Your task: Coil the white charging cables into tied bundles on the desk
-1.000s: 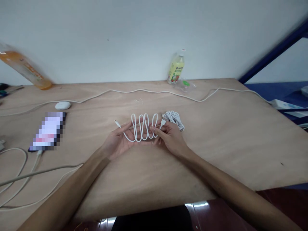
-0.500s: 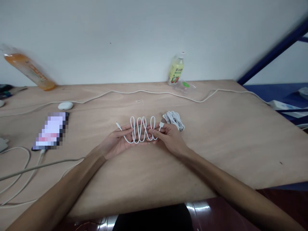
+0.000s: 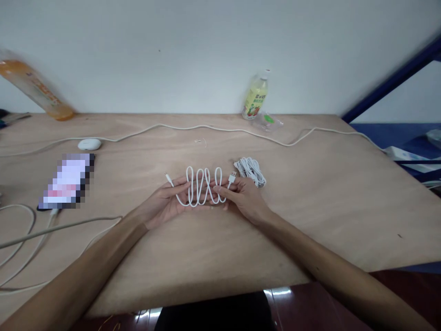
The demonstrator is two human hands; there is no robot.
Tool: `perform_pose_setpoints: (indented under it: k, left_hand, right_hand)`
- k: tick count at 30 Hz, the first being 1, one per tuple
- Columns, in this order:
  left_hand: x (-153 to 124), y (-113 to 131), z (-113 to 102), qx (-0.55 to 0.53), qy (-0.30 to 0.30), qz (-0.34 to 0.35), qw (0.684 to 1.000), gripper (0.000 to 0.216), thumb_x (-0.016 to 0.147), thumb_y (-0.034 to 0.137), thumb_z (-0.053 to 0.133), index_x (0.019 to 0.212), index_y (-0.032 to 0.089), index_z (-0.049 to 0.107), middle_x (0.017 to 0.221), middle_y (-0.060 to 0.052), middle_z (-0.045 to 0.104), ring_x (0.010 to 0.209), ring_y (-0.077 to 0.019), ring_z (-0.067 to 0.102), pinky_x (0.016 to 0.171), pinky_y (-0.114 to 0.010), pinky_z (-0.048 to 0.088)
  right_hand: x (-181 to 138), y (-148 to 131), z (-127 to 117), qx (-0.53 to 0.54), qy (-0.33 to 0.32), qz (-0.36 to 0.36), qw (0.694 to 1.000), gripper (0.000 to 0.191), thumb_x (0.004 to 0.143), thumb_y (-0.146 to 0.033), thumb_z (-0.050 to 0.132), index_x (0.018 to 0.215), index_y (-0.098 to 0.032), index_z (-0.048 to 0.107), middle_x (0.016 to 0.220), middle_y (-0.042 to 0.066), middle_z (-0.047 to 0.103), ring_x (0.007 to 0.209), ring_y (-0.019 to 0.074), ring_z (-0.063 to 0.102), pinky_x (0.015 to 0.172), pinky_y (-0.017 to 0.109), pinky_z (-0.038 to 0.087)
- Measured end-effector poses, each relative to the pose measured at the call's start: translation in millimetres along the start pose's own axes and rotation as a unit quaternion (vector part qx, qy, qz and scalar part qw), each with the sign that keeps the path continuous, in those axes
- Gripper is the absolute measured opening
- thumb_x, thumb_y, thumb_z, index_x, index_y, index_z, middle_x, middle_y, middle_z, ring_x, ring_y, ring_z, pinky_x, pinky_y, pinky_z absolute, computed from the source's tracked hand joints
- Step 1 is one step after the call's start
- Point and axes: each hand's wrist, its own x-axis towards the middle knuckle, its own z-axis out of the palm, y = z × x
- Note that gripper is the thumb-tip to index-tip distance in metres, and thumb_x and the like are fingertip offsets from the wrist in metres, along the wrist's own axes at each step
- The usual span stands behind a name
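A white USB cable (image 3: 198,186) lies in several loose loops across the fingers of both hands, above the table. My left hand (image 3: 168,200) is closed on its left part, the thumb pressing the cord; a slim plug sticks out past that thumb, up and to the left. My right hand (image 3: 246,195) pinches the right end under its thumb, with the USB plug (image 3: 232,177) pointing up and to the right. Behind my right hand, a bundle of coiled white cables (image 3: 251,171) rests on the table. The fingers under the loops are partly hidden.
On the wooden table (image 3: 213,248), a phone (image 3: 67,181) with a cord plugged in and a white oval case (image 3: 89,144) lie at left. A long white cord (image 3: 182,127) crosses the back. An orange bottle (image 3: 37,92) and a yellow-labelled bottle (image 3: 255,97) stand by the wall.
The view has shifted slightly, so the phone and orange bottle appear farther left. Both hands keep their hold on the looped cable; the USB plug has turned a little and shows more clearly.
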Motion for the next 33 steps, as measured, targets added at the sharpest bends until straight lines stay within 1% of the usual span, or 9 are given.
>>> perform_pose_setpoints:
  k: [2,7,10,13,17,20,23,29,33]
  left_hand:
    - [-1.2,0.9,0.2,0.005,0.004,0.001,1.0,0.035,0.111,0.015,0.053,0.137,0.014,0.076,0.14,-0.018,0.078,0.125,-0.0357,0.079,0.111,-0.054,0.062]
    - [-4.3,1.0,0.0,0.003,0.002,-0.019,1.0,0.042,0.112,0.017,0.052,0.15,0.019,0.068,0.141,-0.018,0.078,0.126,-0.0349,0.078,0.109,-0.053,0.062]
    - [-4.2,-0.2,1.0,-0.003,0.018,-0.025,1.0,0.042,0.112,0.017,0.052,0.15,0.019,0.068,0.143,-0.018,0.078,0.126,-0.0337,0.078,0.112,-0.052,0.061]
    - [-3.0,-0.7,2.7,-0.005,0.035,-0.029,0.999,0.044,0.112,0.017,0.052,0.154,0.021,0.065,0.145,-0.018,0.076,0.127,-0.0341,0.078,0.11,-0.052,0.062]
    - [-1.8,-0.4,5.1,-0.011,0.033,-0.033,0.999,0.046,0.113,0.017,0.049,0.157,0.02,0.063,0.144,-0.018,0.077,0.127,-0.0352,0.078,0.108,-0.053,0.064]
    - [-1.9,-0.8,6.3,-0.018,0.024,-0.036,0.999,0.046,0.113,0.017,0.047,0.156,0.02,0.064,0.143,-0.018,0.077,0.126,-0.0357,0.078,0.108,-0.054,0.063]
    - [-2.8,-2.1,6.7,-0.027,0.016,-0.033,0.999,0.043,0.113,0.019,0.049,0.152,0.019,0.067,0.144,-0.018,0.077,0.126,-0.0356,0.078,0.11,-0.055,0.062]
    - [-4.5,-3.4,5.9,-0.036,0.029,-0.028,0.999,0.034,0.113,0.02,0.051,0.133,0.017,0.078,0.145,-0.016,0.077,0.132,-0.0362,0.075,0.115,-0.057,0.06]
    - [-3.4,-4.3,4.0,-0.037,0.049,-0.024,0.998,0.035,0.112,0.021,0.052,0.136,0.018,0.078,0.146,-0.016,0.076,0.132,-0.0377,0.075,0.111,-0.056,0.062]
  right_hand:
    - [-0.5,-0.5,0.6,-0.002,-0.001,-0.003,1.0,0.031,0.091,-0.051,0.08,0.1,-0.023,0.089,0.089,0.007,0.086,0.074,0.0179,0.076,0.052,0.024,0.056]
    - [-0.7,1.1,1.5,-0.017,0.005,-0.01,1.0,0.031,0.091,-0.053,0.079,0.098,-0.024,0.089,0.087,0.007,0.086,0.073,0.0179,0.075,0.051,0.024,0.056]
    - [-0.8,2.2,1.4,-0.017,-0.001,-0.007,1.0,0.034,0.091,-0.056,0.079,0.1,-0.024,0.089,0.087,0.006,0.085,0.072,0.0179,0.075,0.049,0.023,0.054]
    - [-2.0,2.0,1.2,-0.009,-0.002,-0.002,1.0,0.034,0.09,-0.056,0.08,0.099,-0.024,0.088,0.086,0.006,0.085,0.071,0.0182,0.076,0.047,0.023,0.053]
    - [-4.4,1.9,1.5,0.004,0.015,0.004,1.0,0.034,0.089,-0.056,0.082,0.097,-0.024,0.088,0.083,0.005,0.084,0.066,0.0177,0.074,0.044,0.023,0.052]
    - [-5.2,2.5,1.5,0.005,0.018,0.018,1.0,0.035,0.088,-0.058,0.083,0.093,-0.023,0.087,0.081,0.005,0.082,0.066,0.0177,0.072,0.045,0.024,0.053]
    - [-5.0,3.0,0.9,0.005,0.022,0.018,1.0,0.035,0.087,-0.058,0.084,0.09,-0.023,0.085,0.073,0.003,0.077,0.06,0.0151,0.066,0.044,0.024,0.052]
    - [-4.7,3.4,0.6,0.011,0.021,0.016,1.0,0.034,0.086,-0.056,0.085,0.09,-0.022,0.085,0.07,0.001,0.073,0.058,0.0142,0.063,0.045,0.024,0.052]
    - [-4.7,3.7,0.9,0.023,0.019,0.011,0.999,0.033,0.086,-0.055,0.085,0.091,-0.022,0.085,0.071,0.001,0.074,0.059,0.0137,0.061,0.045,0.024,0.053]
